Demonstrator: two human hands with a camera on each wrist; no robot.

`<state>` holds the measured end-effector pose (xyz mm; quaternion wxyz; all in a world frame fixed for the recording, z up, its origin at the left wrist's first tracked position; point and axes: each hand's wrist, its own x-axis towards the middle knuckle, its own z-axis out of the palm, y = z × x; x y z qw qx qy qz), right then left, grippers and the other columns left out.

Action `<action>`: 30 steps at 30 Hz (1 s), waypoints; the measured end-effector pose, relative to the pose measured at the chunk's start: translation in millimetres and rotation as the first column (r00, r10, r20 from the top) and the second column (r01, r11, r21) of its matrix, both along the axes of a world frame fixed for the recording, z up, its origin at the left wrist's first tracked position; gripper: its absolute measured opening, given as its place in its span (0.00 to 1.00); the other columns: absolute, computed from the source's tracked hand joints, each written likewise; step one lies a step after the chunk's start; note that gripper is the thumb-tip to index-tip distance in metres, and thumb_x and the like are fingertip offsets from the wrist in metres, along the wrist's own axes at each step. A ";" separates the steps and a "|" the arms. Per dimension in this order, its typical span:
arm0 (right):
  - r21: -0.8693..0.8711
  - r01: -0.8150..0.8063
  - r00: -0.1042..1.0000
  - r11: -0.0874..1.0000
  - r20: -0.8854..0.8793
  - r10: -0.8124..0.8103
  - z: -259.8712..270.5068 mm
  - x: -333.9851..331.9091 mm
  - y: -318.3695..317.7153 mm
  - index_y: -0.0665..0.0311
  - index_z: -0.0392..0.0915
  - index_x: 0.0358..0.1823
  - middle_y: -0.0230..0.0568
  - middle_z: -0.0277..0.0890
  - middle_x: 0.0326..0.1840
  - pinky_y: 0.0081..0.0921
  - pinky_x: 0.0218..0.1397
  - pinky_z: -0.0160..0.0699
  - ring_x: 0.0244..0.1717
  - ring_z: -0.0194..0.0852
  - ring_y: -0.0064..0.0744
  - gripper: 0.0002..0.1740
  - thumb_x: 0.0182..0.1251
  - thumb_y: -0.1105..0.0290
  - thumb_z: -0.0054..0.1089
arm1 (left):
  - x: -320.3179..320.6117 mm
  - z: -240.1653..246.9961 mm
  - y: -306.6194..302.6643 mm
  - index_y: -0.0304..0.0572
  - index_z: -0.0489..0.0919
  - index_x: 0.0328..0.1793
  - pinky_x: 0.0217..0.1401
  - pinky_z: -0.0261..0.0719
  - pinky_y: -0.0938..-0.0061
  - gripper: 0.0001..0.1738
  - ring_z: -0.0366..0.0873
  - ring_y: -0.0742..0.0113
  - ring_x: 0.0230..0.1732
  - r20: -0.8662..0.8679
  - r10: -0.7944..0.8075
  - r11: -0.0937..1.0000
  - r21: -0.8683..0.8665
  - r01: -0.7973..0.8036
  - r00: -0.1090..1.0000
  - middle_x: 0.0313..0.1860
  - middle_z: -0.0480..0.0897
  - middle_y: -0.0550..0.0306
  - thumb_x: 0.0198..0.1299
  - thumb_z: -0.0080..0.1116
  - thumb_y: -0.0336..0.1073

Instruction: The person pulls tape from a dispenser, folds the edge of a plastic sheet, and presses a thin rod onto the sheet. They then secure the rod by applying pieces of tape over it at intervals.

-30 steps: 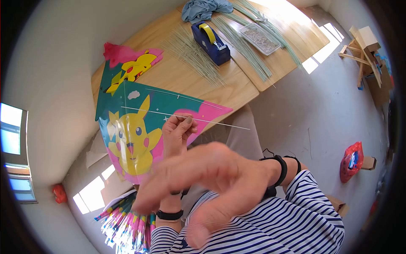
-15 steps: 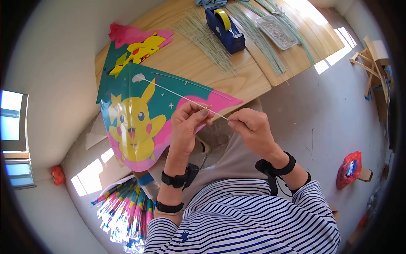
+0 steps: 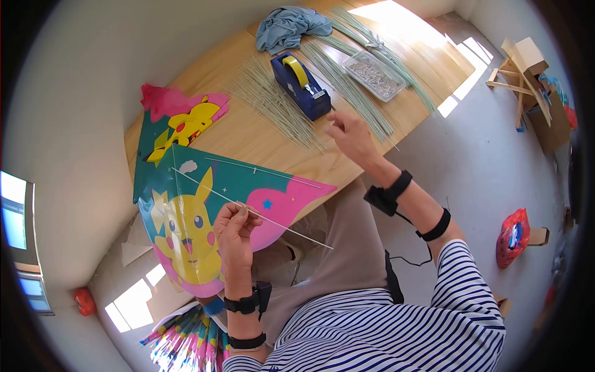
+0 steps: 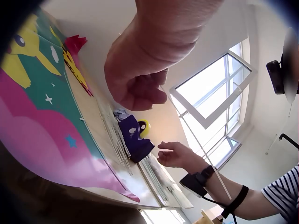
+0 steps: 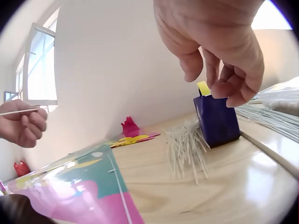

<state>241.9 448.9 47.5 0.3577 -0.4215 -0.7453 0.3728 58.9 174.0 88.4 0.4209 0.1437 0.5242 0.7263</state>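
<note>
My left hand pinches a thin white rod that slants across a Pikachu kite hanging over the near table edge. The left wrist view shows the same curled left hand and the rod running off to the right. My right hand hovers beside a blue tape dispenser, apart from the rod. In the right wrist view the right hand hangs just above the dispenser with fingers loosely curled and nothing visible between them.
The wooden table carries a second kite, spread pale sticks, green rods, a clear tray of small parts and a blue cloth. Packed kites and a red bag lie on the floor.
My right hand has let go of the rod's end and moved up to the tape dispenser. The left hand keeps the rod and has dropped lower over the kite.
</note>
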 end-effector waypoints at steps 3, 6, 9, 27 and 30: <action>0.005 0.135 0.989 0.991 0.056 -0.135 -4.7 -38.1 83.1 0.72 0.85 0.49 0.50 0.82 0.33 0.36 0.40 0.81 0.33 0.83 0.43 0.20 0.63 0.63 0.71 | 5.1 4.2 -3.1 0.38 0.79 0.43 0.42 0.85 0.73 0.02 0.84 0.66 0.35 0.025 -0.042 0.998 -0.046 0.043 0.999 0.36 0.85 0.52 0.72 0.57 0.26; -0.393 0.056 0.997 0.918 0.068 -0.032 7.1 -58.9 115.8 0.74 0.83 0.47 0.41 0.76 0.28 0.30 0.28 0.78 0.27 0.76 0.30 0.18 0.65 0.66 0.72 | 9.9 3.9 -2.7 0.37 0.78 0.43 0.42 0.83 0.71 0.01 0.83 0.64 0.34 0.051 -0.049 0.995 -0.084 0.053 0.997 0.35 0.84 0.52 0.71 0.57 0.25; -0.526 0.022 0.999 0.850 0.034 -0.005 16.8 -62.7 123.2 0.74 0.83 0.44 0.42 0.77 0.29 0.30 0.27 0.80 0.26 0.75 0.30 0.15 0.64 0.67 0.71 | 11.8 1.7 -0.1 0.36 0.79 0.43 0.42 0.83 0.71 0.02 0.83 0.64 0.34 0.056 -0.056 0.993 -0.105 0.062 0.997 0.35 0.85 0.51 0.71 0.56 0.25; -0.578 -0.392 0.904 0.715 -0.387 0.182 37.3 59.8 42.4 0.67 0.80 0.44 0.42 0.85 0.48 0.33 0.54 0.84 0.53 0.84 0.30 0.11 0.68 0.68 0.67 | 52.2 0.9 54.5 0.36 0.79 0.42 0.45 0.85 0.74 0.03 0.84 0.69 0.37 0.066 -0.271 0.955 -0.109 0.277 0.960 0.36 0.85 0.54 0.71 0.57 0.28; -0.576 -0.316 0.943 0.754 -0.280 0.182 77.5 154.0 -39.6 0.67 0.80 0.36 0.36 0.81 0.41 0.28 0.56 0.78 0.51 0.82 0.30 0.07 0.67 0.71 0.65 | 72.6 -7.2 77.6 0.37 0.79 0.43 0.47 0.86 0.74 0.03 0.85 0.68 0.37 0.054 -0.334 0.933 -0.120 0.339 0.941 0.37 0.86 0.52 0.71 0.56 0.28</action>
